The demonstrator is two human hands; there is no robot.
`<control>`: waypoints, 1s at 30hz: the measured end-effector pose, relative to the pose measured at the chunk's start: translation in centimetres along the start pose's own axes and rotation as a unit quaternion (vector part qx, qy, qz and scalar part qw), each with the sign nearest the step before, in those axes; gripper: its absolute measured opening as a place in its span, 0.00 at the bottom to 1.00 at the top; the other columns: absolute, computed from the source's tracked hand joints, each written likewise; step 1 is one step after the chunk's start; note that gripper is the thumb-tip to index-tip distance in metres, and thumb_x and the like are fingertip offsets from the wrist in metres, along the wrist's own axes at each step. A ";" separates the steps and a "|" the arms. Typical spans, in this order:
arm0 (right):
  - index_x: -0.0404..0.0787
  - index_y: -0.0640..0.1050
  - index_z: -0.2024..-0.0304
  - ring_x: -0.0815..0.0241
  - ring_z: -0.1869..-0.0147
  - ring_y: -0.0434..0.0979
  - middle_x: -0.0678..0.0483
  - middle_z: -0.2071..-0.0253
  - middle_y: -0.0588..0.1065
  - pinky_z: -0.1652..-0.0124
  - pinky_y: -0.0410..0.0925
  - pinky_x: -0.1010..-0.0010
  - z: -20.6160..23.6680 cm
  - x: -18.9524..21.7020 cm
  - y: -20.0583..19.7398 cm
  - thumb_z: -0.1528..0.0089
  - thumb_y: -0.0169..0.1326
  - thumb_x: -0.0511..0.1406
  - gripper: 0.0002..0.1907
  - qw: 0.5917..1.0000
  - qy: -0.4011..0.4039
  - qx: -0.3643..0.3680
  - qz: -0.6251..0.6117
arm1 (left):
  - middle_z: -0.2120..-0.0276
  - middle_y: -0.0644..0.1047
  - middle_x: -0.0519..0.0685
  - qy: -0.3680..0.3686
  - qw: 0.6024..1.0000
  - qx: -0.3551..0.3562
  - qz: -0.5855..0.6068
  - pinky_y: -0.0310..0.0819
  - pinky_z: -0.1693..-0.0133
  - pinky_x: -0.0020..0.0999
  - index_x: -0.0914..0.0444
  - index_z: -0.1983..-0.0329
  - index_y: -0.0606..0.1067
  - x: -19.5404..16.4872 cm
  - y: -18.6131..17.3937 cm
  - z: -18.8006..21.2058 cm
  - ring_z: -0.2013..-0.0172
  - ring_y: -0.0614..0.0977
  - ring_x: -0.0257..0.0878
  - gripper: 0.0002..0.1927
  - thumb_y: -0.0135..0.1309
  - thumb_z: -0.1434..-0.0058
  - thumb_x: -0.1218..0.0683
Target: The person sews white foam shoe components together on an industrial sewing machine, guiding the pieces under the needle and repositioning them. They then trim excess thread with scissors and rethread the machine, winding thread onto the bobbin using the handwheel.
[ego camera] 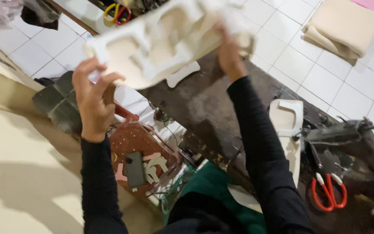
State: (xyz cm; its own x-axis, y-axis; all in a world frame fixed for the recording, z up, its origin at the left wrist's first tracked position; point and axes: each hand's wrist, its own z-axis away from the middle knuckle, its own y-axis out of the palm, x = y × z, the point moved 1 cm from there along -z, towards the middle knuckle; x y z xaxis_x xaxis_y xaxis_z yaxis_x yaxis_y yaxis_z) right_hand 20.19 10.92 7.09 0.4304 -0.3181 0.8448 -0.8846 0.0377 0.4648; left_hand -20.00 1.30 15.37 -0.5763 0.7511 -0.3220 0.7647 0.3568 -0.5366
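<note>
Two hands on it: left hand (92, 102) pinches the near corner of the cream foam sheet (161, 43), right hand (230, 56) clamps its far edge, so the sheet hangs in the air above the dark worktable (213, 108).
Doing it well: I'd keep both grips near the edges and the sheet taut, since those cut-out windows look like they'd tear easily.
Blur: sheet's smeared, so I can't tell how deep the fingers wrap.
Packages/labels: none I can make out, no signs either.
Nearby stuff: red-handled scissors (329, 193) lower right, folded cream foam (347, 28) on the tiles top right, dark phone (135, 169) on the reddish stool (128, 141).
</note>
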 end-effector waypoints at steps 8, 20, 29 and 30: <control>0.37 0.73 0.38 0.41 0.44 0.77 0.38 0.43 0.75 0.45 0.70 0.54 8.7 -3.5 4.0 0.28 0.45 0.42 0.21 0.744 -0.103 0.232 0.618 | 0.46 0.72 0.52 -0.167 0.974 0.058 0.140 0.73 0.44 0.37 0.61 0.54 0.79 1.9 -2.7 6.4 0.42 0.77 0.48 0.10 0.53 0.31 0.68; 0.34 0.76 0.46 0.60 0.45 0.80 0.51 0.49 0.78 0.43 0.74 0.64 9.2 4.4 -1.5 0.28 0.52 0.36 0.13 0.995 0.080 -0.035 -0.038 | 0.44 0.72 0.54 -0.130 0.964 0.167 0.160 0.71 0.42 0.41 0.59 0.56 0.79 1.5 -3.5 6.8 0.36 0.74 0.53 0.15 0.55 0.43 0.69; 0.36 0.80 0.54 0.60 0.69 0.84 0.50 0.68 0.82 0.70 0.76 0.69 10.8 3.4 3.0 0.34 0.58 0.38 0.12 0.848 0.084 0.149 0.503 | 0.44 0.75 0.55 -0.285 0.869 0.403 0.033 0.75 0.51 0.42 0.59 0.47 0.79 4.8 -4.0 7.5 0.55 0.83 0.51 0.21 0.62 0.46 0.54; 0.36 0.81 0.55 0.61 0.72 0.84 0.49 0.70 0.82 0.73 0.75 0.69 12.1 4.0 3.4 0.34 0.58 0.39 0.13 0.796 0.087 0.156 0.579 | 0.44 0.76 0.57 -0.227 0.901 0.366 0.050 0.73 0.49 0.43 0.62 0.46 0.78 4.2 -3.7 7.1 0.51 0.81 0.53 0.22 0.62 0.44 0.53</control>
State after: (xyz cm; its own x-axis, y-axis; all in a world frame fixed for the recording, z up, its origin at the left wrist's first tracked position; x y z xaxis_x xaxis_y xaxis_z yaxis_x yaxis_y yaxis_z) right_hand 16.76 -1.68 8.81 -0.7107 -0.1050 0.6956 -0.6962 -0.0362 -0.7169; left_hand -27.26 -0.82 10.45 -0.7003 0.3959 -0.5940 0.5197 -0.2877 -0.8044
